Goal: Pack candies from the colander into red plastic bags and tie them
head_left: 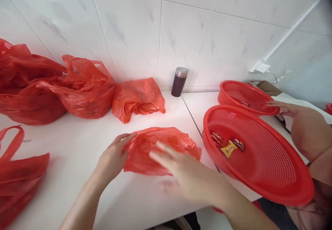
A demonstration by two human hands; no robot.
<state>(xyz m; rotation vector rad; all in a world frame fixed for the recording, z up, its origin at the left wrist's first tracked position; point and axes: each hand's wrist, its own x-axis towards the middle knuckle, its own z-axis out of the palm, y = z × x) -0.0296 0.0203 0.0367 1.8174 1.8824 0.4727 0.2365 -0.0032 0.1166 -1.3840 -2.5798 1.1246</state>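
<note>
A red plastic bag lies on the white table with its mouth spread open toward me. My left hand is closed on the bag's left rim. Over the bag's front right part hovers my right hand, blurred by motion, its fingers apart with nothing visible in them. To the right, a large red perforated basket stands tilted. A yellow-wrapped snack and a few small dark red packets lie at its bottom.
Full red bags line the wall at left, beside a flatter red bag. A dark thermos stands by the wall. At right, another person's hand is at a second red basket.
</note>
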